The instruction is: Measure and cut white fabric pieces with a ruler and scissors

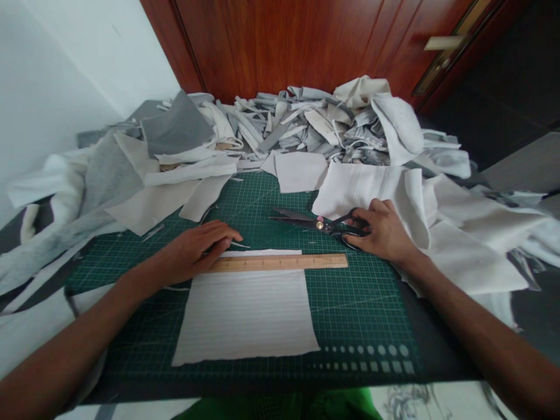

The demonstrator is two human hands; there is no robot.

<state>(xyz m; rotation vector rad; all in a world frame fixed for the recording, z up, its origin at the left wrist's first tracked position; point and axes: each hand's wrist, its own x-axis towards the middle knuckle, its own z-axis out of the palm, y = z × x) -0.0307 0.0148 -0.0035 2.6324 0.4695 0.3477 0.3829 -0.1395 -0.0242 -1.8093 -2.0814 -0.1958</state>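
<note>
A wooden ruler (280,262) lies across a white ribbed fabric piece (249,315), near its far edge, on the green cutting mat. My left hand (203,248) rests over the ruler's left end, with fingers and thumb drawn together. A thin pale strip (240,245) shows at its fingertips; whether it is gripped is unclear. Black-handled scissors (321,223) are in my right hand (382,227), fingers around the handles. Their blades point left, slightly parted, beyond the ruler and clear of the fabric piece.
The green mat (363,315) covers much of the dark table. A large heap of grey and white scraps (280,125) lines the back. Folded white fabric (359,186) lies by my right hand, and more pieces (161,204) lie at left. A wooden door (284,46) stands behind.
</note>
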